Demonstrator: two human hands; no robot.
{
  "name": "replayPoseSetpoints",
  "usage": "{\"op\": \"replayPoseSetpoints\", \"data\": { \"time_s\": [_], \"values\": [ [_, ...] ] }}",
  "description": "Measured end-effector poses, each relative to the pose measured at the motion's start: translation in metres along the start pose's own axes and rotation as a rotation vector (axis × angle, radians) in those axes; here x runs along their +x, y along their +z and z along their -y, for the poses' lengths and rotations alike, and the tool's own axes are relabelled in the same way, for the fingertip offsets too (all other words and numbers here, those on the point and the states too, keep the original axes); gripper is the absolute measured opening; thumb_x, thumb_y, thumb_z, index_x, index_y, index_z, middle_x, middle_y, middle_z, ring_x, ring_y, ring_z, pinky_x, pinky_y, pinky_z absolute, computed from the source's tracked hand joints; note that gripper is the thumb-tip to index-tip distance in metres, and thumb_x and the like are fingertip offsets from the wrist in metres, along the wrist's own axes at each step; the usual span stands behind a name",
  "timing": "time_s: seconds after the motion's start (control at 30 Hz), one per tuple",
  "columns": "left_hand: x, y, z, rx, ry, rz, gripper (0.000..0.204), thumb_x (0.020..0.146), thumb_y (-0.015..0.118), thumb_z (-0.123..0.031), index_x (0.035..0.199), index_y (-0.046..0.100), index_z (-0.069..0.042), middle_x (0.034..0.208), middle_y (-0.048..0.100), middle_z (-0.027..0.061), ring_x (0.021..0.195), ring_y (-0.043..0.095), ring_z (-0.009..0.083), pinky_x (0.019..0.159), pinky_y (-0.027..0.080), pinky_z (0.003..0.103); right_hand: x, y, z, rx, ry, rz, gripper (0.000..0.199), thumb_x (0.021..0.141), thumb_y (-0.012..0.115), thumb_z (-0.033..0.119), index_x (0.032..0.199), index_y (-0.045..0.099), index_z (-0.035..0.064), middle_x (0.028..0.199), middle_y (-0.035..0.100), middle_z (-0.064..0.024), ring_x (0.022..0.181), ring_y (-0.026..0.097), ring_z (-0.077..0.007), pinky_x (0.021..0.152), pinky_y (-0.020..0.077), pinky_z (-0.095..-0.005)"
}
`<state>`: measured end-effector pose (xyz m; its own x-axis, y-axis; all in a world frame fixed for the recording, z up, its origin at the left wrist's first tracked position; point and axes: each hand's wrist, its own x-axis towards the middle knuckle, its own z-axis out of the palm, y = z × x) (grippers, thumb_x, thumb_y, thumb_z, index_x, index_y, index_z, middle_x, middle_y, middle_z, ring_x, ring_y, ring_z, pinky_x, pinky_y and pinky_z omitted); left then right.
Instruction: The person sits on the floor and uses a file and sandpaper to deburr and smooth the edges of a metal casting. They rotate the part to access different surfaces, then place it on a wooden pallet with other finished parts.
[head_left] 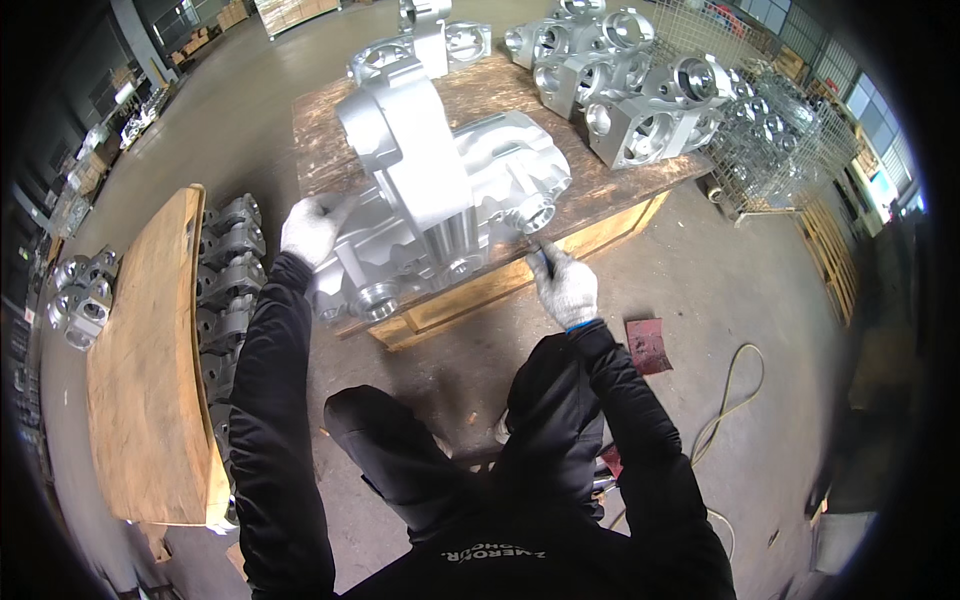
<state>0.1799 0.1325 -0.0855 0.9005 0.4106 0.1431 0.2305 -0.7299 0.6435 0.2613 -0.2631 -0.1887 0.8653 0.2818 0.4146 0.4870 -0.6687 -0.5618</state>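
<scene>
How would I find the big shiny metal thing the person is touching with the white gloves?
Look at the wooden pallet in the middle of the floor. At its near edge lies the large silver casting, with the left hand resting on it. It is far bigger than the boxy ring-holed castings stacked behind, and a tall arm sticks up from it.

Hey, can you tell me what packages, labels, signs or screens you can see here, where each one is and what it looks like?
White lettering: printed on the back collar of the person's black top, bottom centre, a short curved line.
Wire mesh crates: upper right beside the wooden pallet, grey, boxy, holding metal parts.
Stacked boxes: top edge, tan; too far to tell more.
No signs or screens show.
</scene>
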Motion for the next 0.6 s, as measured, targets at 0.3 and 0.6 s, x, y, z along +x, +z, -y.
{"op": "replayPoseSetpoints", "data": {
  "time_s": [0.3, 0.6],
  "values": [
    [0.01, 0.009, 0.019, -0.227, 0.049, 0.012, 0.041, 0.098, 0.073, -0.037, 0.109, 0.076, 0.003, 0.084, 0.075, 0.0121, 0.076, 0.067, 0.0173, 0.074, 0.051, 0.033, 0.044, -0.039, -0.031, -0.145, -0.229, -0.06, 0.023, 0.099, 0.068, 0.033, 0.108, 0.072, 0.0118, 0.088, 0.073, -0.0163, 0.08, 0.072, -0.0376, 0.067, 0.0571, -0.0445],
    [0.009, 0.008, 0.019, -0.243, 0.024, 0.02, 0.033, 0.1, 0.072, -0.031, 0.091, 0.075, 0.001, 0.069, 0.063, 0.0019, 0.065, 0.053, 0.0101, 0.062, 0.042, 0.031, 0.02, 0.007, -0.021, -0.031, 0.109, 0.028, 0.031, 0.101, 0.061, 0.037, 0.101, 0.073, 0.0084, 0.08, 0.073, -0.0202, 0.077, 0.073, -0.0399, 0.07, 0.0587, -0.0469]
  ]
}}
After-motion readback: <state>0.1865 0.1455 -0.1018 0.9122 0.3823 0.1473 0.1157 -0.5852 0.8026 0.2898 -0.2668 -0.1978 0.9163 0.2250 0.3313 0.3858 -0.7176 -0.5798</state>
